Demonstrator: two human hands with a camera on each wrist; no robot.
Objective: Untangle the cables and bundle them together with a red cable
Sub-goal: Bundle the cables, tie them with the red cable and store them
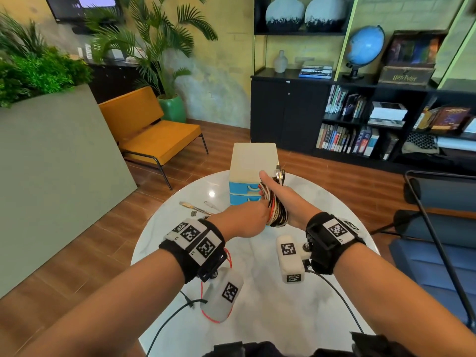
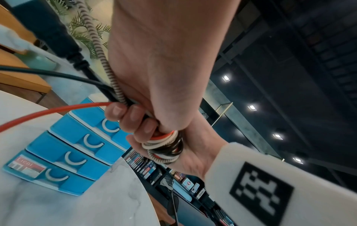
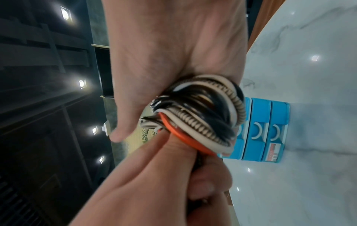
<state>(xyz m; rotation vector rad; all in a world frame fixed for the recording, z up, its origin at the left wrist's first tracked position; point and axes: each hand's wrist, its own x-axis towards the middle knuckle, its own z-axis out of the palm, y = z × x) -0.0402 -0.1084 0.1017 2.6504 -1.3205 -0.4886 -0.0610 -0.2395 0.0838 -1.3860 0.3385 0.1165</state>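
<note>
Over the round marble table [image 1: 260, 295], my right hand [image 1: 279, 199] grips a coiled bundle of cables [image 1: 277, 211] held upright: black, white, striped and red strands, plugs sticking out on top. In the right wrist view the bundle [image 3: 203, 110] fills the right hand [image 3: 135, 99]. My left hand [image 1: 247, 220] meets the bundle from the left. Its fingers [image 2: 131, 117] curl round the red cable [image 2: 58, 110], a black cable [image 2: 48, 73] and a striped cable [image 2: 96, 41] where they leave the coil. The red cable [image 1: 215, 319] trails back under my left wrist.
A small drawer unit [image 1: 253, 161] with blue drawers [image 2: 77, 145] stands at the table's far side, just behind the hands. A loose striped cable with a gold plug [image 1: 194, 208] lies left of it. A dark chair [image 1: 438, 228] stands at the right.
</note>
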